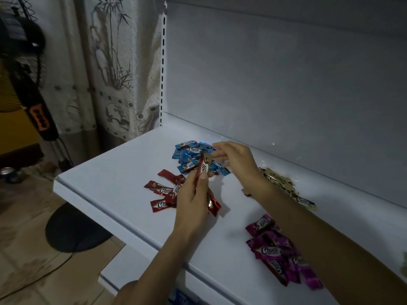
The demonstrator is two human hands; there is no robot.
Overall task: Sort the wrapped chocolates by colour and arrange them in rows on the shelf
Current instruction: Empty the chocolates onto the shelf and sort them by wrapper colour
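Wrapped chocolates lie in colour groups on the white shelf (123, 172): a blue pile (191, 157) at the back, red ones (163, 190) at the left, gold ones (282, 183) at the right, purple ones (282, 252) near the front. My left hand (193, 201) pinches a red chocolate (203, 167) upright between thumb and fingers, above the red group. Over the blue pile hovers my right hand (235, 159), its fingers loosely extended and blurred. Whether it touches or holds a wrapper I cannot tell.
The shelf's grey back panel (286, 84) rises behind the piles, with a slotted upright (163, 62) at its left corner. Left of the shelf hang a patterned curtain (110, 73) and a dark fan (33, 95), whose round base (74, 230) sits on the floor.
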